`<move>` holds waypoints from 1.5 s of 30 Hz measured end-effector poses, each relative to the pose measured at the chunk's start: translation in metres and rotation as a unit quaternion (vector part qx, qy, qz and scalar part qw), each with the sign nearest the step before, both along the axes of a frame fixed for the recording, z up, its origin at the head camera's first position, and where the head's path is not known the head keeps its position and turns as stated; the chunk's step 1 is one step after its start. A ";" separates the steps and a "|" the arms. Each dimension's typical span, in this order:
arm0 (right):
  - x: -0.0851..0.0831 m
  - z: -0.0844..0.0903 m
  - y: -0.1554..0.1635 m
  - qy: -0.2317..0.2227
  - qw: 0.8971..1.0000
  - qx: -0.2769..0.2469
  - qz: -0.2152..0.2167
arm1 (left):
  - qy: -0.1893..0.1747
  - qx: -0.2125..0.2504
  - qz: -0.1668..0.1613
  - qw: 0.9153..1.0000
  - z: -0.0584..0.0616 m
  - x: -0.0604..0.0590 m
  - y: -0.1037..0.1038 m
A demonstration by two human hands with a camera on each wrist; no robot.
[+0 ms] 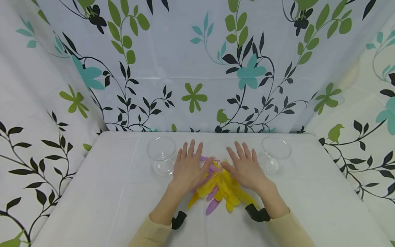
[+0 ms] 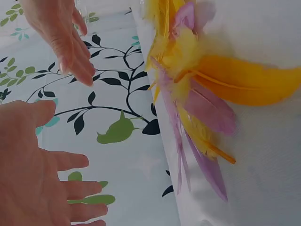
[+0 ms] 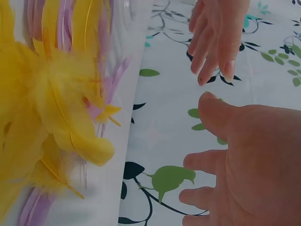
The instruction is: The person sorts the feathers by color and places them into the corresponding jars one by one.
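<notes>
Yellow feathers [image 1: 226,187] and purple feathers [image 1: 213,206] lie in a loose heap at the middle of the white table. Over the heap's left side is my left hand [image 1: 189,168], its fingers straight and spread, holding nothing. My right hand [image 1: 247,168] is spread the same way over the right side, also with nothing in it. In the left wrist view an orange feather [image 2: 254,80] sticks out from the heap. The right wrist view shows the yellow feathers [image 3: 61,103] below and apart from the right palm [image 3: 263,160].
A clear glass bowl [image 1: 161,149] stands beyond the left hand, and a second clear bowl [image 1: 276,148] beyond the right one. The white table [image 1: 98,192] ends at a leaf-patterned curtain [image 1: 191,68] at the back. Black wrist mounts [image 1: 257,213] sit under the forearms.
</notes>
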State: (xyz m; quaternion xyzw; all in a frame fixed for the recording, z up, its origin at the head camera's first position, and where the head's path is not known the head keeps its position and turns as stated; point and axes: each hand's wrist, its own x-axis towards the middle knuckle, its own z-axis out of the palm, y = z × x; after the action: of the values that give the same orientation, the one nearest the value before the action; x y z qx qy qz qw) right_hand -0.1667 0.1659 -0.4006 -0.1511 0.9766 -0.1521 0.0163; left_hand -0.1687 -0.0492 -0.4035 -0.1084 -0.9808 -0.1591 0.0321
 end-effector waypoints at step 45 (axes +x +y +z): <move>0.047 0.002 0.019 -0.088 0.995 0.046 0.000 | 0.019 0.196 0.112 0.974 0.008 0.004 -0.113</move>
State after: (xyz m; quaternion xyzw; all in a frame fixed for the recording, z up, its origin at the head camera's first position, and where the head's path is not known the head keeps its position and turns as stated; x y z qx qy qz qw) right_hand -0.1193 0.1854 -0.3981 -0.1365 0.9773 -0.1196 0.1094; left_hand -0.1648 -0.1618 -0.3951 0.0072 -0.9356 -0.3416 0.0890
